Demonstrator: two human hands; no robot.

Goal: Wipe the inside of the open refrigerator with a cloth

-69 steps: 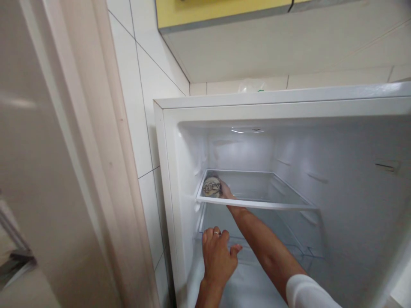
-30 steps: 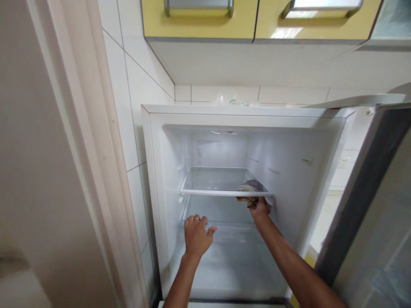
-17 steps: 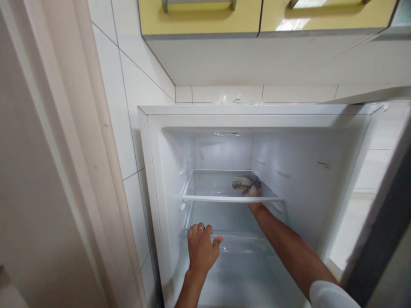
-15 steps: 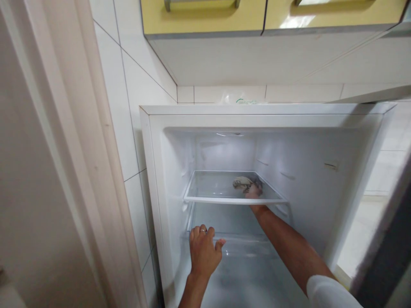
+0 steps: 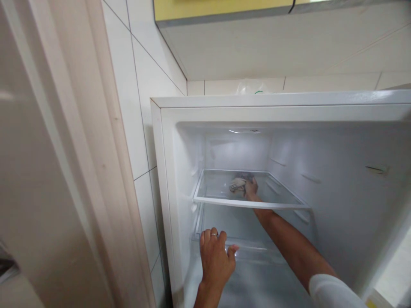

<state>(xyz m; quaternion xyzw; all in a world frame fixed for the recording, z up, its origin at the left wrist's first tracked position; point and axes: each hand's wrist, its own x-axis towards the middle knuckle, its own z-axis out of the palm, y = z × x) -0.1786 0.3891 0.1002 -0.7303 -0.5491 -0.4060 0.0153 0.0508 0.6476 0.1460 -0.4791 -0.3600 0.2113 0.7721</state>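
My right hand (image 5: 251,187) is closed round a crumpled grey and whitish cloth (image 5: 237,184) inside the fridge. The upper glass shelf's white front rim (image 5: 224,202) crosses in front of my right wrist, so hand and cloth seem to show through the glass from beneath. The cloth looks pressed to the glass, though the contact is hard to make out. My left hand (image 5: 216,256), with a ring on one finger, is held in front of the lower shelf (image 5: 221,220). Its fingers bend forward, the thumb stands apart, and nothing is in it. Whether its fingertips touch the shelf edge is hidden.
White fridge walls (image 5: 340,171) enclose both arms. A yellow cupboard (image 5: 221,9) hangs above the fridge, and a clear plastic bag (image 5: 248,87) lies on top. Left are a tiled wall (image 5: 139,128) and a pale door frame (image 5: 86,149).
The cloth and my right hand have shifted left and back relative to the upper shelf. My view has moved closer and tilted down a little. The left hand keeps its pose.
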